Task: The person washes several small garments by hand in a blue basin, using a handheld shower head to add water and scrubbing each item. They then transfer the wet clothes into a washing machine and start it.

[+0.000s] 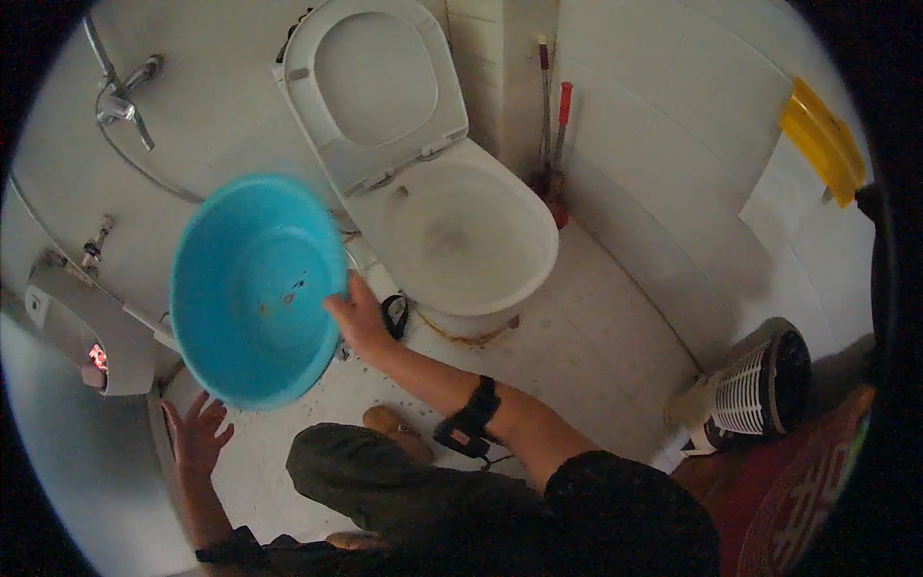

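My right hand (360, 321) grips the right rim of a light-blue plastic basin (245, 288), thumb over the inside wall. The basin is tilted so that its inside faces me, and a few small dark and reddish marks show at its bottom. Just below the basin's lower left edge is my left hand (196, 440), fingers spread and nothing in it. Whether its fingertips touch the rim cannot be told. To the right of the basin stands a white toilet (469, 231) with its seat and lid (378, 79) raised.
A shower mixer tap (119, 108) with a hose is on the left wall, above a grey fixture (115, 324). Long-handled brushes (555, 130) lean in the corner behind the toilet. A slatted basket (750, 389) stands at right, near a red mat (786, 498). Something yellow (822, 141) hangs on the right wall.
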The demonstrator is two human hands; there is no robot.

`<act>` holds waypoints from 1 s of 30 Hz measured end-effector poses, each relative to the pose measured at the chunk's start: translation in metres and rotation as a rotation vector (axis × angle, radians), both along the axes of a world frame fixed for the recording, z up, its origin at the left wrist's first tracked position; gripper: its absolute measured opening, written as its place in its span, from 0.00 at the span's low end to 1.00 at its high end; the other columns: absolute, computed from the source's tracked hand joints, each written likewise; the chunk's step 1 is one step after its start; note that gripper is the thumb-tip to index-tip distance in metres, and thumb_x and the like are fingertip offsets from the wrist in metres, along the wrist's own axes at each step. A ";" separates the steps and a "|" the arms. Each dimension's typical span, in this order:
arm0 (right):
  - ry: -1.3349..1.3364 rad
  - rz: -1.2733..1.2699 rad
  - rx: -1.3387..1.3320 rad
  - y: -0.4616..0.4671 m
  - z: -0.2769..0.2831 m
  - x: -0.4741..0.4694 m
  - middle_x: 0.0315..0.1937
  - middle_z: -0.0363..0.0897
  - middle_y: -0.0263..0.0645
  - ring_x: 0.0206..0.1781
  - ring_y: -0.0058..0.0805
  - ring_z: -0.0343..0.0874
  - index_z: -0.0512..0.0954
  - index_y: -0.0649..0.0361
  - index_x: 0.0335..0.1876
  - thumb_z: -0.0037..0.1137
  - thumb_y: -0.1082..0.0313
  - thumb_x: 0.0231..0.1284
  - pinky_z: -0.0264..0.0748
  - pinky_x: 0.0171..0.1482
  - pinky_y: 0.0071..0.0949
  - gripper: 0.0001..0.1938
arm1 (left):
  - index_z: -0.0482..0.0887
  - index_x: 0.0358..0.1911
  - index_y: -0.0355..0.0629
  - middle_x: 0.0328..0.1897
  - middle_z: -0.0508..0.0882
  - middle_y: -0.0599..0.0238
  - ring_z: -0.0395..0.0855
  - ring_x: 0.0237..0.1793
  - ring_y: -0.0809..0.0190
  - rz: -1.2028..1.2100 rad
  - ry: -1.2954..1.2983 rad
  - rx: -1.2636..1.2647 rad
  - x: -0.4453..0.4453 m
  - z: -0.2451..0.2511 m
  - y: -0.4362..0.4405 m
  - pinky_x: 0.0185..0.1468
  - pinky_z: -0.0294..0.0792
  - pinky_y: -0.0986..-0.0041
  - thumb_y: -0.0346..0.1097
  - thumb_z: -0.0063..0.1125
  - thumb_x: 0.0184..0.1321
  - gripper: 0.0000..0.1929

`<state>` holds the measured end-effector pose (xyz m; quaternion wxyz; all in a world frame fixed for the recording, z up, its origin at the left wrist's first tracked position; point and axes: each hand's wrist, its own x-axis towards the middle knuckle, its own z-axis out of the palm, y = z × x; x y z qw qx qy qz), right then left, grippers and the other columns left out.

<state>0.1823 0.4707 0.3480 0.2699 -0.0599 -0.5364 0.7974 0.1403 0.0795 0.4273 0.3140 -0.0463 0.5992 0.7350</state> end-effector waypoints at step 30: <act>-0.961 0.400 1.400 0.057 -0.243 -0.058 0.69 0.63 0.63 0.70 0.59 0.66 0.39 0.52 0.80 0.74 0.33 0.34 0.64 0.69 0.48 0.70 | 0.68 0.64 0.37 0.57 0.78 0.56 0.81 0.53 0.52 0.876 -0.038 -0.156 0.094 -0.179 -0.225 0.51 0.79 0.60 0.37 0.59 0.55 0.31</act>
